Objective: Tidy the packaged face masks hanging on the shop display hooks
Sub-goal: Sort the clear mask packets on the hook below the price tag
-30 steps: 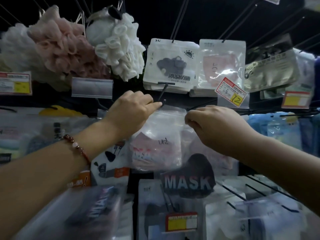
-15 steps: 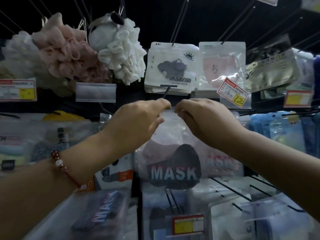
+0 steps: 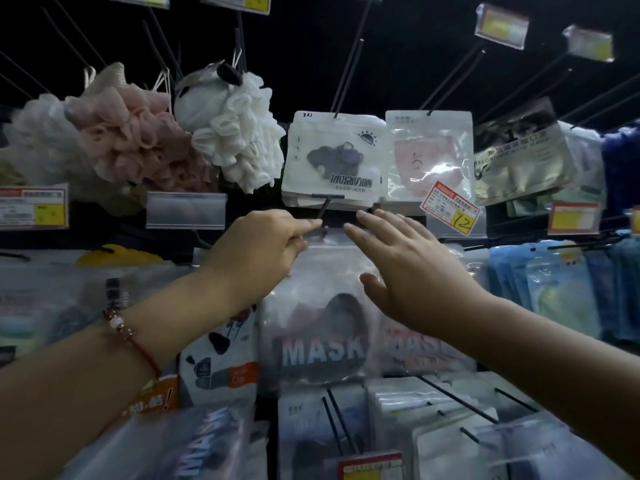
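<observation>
Clear zip pouch (image 3: 322, 306) hangs centre frame on a black display hook (image 3: 323, 211), long axis vertical, top edge up at the hook; inside it a dark mask printed MASK, lettering upright and facing the camera. Just behind it to the right a second pouch (image 3: 415, 344) with a reddish MASK print, partly hidden. Left hand (image 3: 258, 251) pinches the top strip of the front pouch right at the hook tip, fingers curled together on the plastic. Right hand (image 3: 405, 271) is spread, fingers straight and apart, hovering in front of the pouch's upper right (contact not clear). Beaded bracelet (image 3: 121, 323) on the left wrist. Row above: white pouch with a black mask (image 3: 332, 161), beside it a clear pouch with a pink mask (image 3: 429, 157), price tag marked 12 (image 3: 450, 213) at its lower corner. Upper left, three mesh bath puffs: white (image 3: 239, 133), pink (image 3: 135, 133), pale (image 3: 38, 133). Blue-packaged masks (image 3: 554, 289) hang at right. More mask packs (image 3: 398, 427) on hooks along the bottom, count unclear.
</observation>
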Tool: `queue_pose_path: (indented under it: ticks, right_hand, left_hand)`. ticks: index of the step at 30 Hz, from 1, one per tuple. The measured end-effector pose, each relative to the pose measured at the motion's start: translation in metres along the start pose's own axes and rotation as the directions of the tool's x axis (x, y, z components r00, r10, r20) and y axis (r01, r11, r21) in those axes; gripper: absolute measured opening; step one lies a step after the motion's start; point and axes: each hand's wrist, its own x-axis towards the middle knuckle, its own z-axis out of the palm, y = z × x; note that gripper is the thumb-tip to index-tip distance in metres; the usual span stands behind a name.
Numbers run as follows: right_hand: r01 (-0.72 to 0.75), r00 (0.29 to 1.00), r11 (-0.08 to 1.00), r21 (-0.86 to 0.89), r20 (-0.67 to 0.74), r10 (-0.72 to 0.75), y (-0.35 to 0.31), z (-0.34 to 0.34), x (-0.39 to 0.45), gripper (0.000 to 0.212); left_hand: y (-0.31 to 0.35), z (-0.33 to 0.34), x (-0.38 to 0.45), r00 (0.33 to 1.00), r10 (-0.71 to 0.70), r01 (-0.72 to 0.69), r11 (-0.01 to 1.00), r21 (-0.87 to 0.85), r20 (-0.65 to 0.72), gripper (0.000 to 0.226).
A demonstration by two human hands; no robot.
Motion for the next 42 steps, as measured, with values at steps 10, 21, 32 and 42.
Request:
queue_pose_path:
  ticks: [10, 21, 32, 42]
  right_hand:
    - [0.001, 0.999, 1.000, 0.029, 0.042, -0.003, 0.003, 0.007, -0.002, 0.074]
    - [-0.002, 0.988, 0.997, 0.073, 0.154, -0.010, 0.006, 0.008, -0.005, 0.073]
    - [-0.011, 0.969, 0.999, 0.049, 0.246, -0.001, 0.005, 0.018, -0.019, 0.072]
    - [-0.143, 0.915, 0.990, 0.016, 0.382, 0.126, 0.047, 0.017, -0.089, 0.077]
  left_hand:
    - [-0.005, 0.006, 0.003, 0.984, -0.043, 0.005, 0.977, -0.211, -0.175, 0.024]
    - [-0.011, 0.017, 0.002, 0.998, 0.023, -0.026, 0.998, -0.052, -0.053, 0.024]
    - [-0.011, 0.032, -0.017, 0.997, 0.076, -0.082, 0.845, 0.528, 0.034, 0.039]
    - [0.064, 0.072, -0.057, 0.958, 0.152, -0.235, 0.903, 0.360, 0.243, 0.052]
